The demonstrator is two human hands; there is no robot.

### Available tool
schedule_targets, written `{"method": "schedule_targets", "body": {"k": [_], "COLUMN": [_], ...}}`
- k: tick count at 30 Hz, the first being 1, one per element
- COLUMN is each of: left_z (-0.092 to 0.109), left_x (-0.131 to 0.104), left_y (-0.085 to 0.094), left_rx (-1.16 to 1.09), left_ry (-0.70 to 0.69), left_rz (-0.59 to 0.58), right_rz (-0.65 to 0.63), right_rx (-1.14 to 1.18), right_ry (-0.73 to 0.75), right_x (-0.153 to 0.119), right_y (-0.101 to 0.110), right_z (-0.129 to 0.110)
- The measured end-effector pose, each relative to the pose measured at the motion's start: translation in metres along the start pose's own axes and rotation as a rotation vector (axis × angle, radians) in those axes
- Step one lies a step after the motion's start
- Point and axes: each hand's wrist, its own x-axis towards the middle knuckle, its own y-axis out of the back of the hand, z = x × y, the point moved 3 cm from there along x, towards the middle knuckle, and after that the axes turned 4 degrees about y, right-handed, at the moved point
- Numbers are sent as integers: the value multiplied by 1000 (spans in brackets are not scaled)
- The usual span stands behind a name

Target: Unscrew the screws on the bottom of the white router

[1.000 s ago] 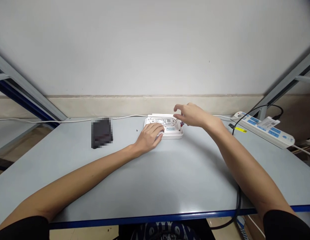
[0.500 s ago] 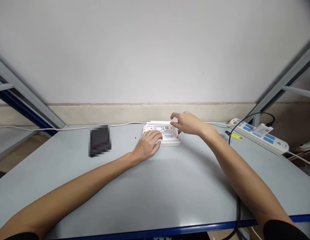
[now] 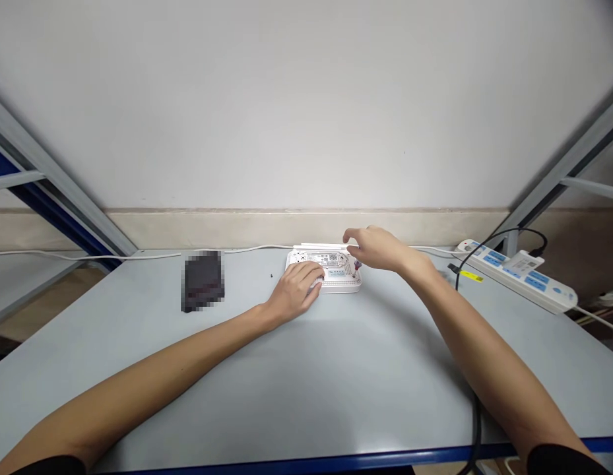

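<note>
A white router (image 3: 343, 280) lies upside down by the wall, its label and vent holes facing up and white antennas (image 3: 316, 247) along its far side. My left hand (image 3: 297, 287) grips its left front part, fingers across the underside and thumb at the near edge. Over the right end, my right hand (image 3: 375, 249) is closed around a small screwdriver (image 3: 357, 264) with a red and clear handle. It stands nearly upright at the router's right front corner; its upper part is hidden by the hand, and the tip is too small to make out.
A pixelated dark object (image 3: 203, 280) lies on the grey table (image 3: 286, 389) to the left. A tiny dark piece (image 3: 271, 275) sits left of the router. At right are a white power strip (image 3: 518, 274) with an adapter, a black cable (image 3: 477, 422) and a yellow tag (image 3: 471, 276).
The whole view has shifted slightly. Both hands keep their places on and above the router, and the screwdriver stays at the same corner.
</note>
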Motion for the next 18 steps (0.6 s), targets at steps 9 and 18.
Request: {"method": "schedule_targets", "body": {"k": [9, 18], "left_z": [0, 0], "left_x": [0, -1], "left_y": [1, 0], "left_rx": [-3, -8], "left_ry": [-1, 2], "left_rz": [-6, -1], "right_rz": [-9, -140], "right_rx": [8, 290], "right_ry": [66, 65], "right_x": [2, -1], "right_y": [-3, -5], "right_z": [5, 0]}}
